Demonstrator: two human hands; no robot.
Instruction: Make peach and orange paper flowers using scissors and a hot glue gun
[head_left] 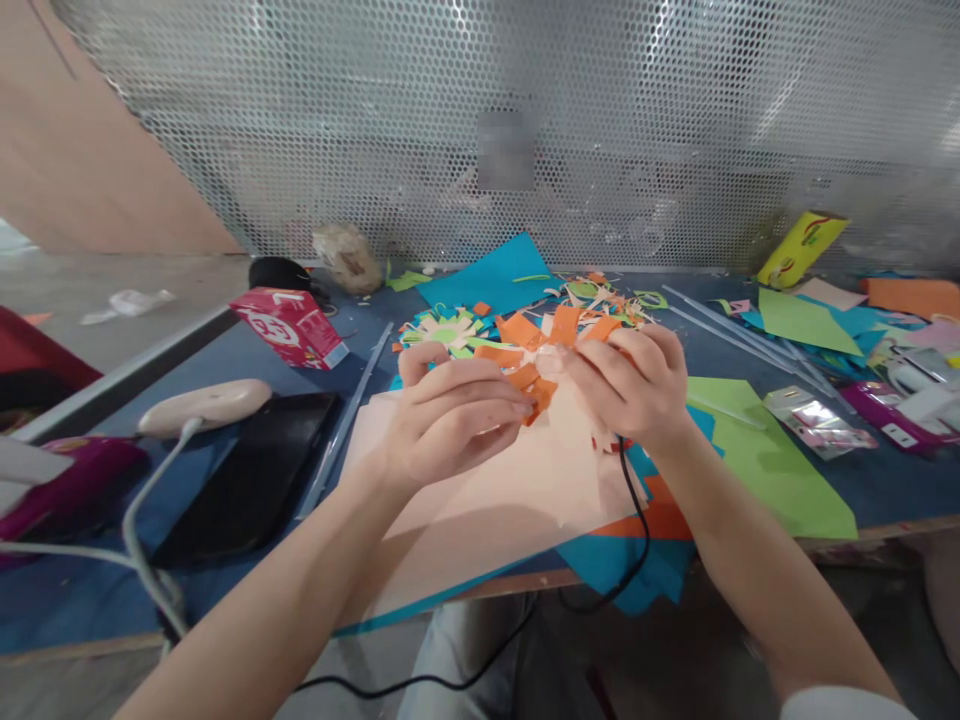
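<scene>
An orange paper flower [565,325] with strip-like petals and a pale middle is held up between my two hands. My left hand [457,415] has its fingers curled and pinches a lower orange petal. On the other side, my right hand [634,380] grips the flower near its middle, fingers bent over the petals. Beneath them lies a pale peach sheet [450,530] on top of blue paper. Just behind the left hand sits a green and peach paper flower [446,332]. My fingers partly hide the orange flower.
On the left are a black phone [251,480], a white device with a cable [206,405] and a red box [289,328]. Paper scraps [592,292] lie behind. Rightward are a green sheet [780,470], clear sticks [739,335] and a yellow roll [802,250]. Metal mesh [420,130] stands at the back.
</scene>
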